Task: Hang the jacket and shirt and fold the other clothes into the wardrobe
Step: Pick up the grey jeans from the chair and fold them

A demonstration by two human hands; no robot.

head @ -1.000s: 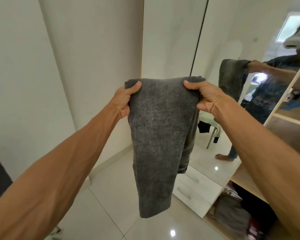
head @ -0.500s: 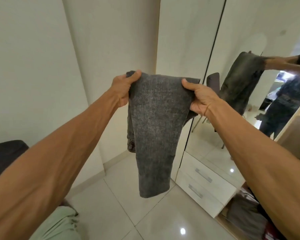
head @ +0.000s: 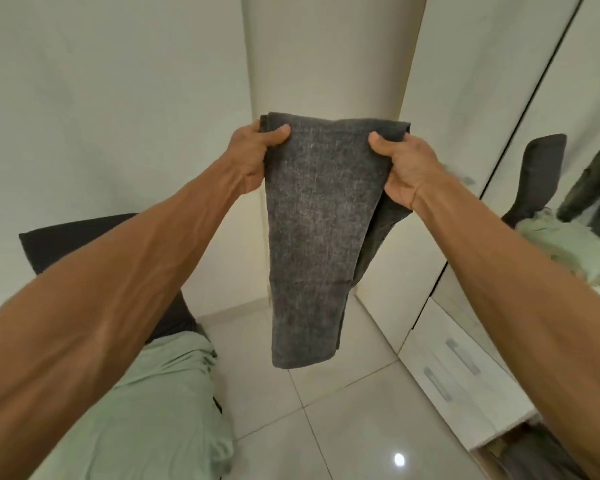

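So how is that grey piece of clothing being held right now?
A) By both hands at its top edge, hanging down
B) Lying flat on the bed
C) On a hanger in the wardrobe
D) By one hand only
A: the left hand and the right hand each grip a top corner of the grey garment, which hangs freely above the tiled floor.

We stand in a home bedroom: a white wardrobe (head: 447, 133) with a mirrored door (head: 596, 98) and two handled drawers (head: 465, 368), glossy floor tiles (head: 326, 427), plain pale walls (head: 118, 98), and a dark chair (head: 66, 244) carrying a pale green garment (head: 160, 410).
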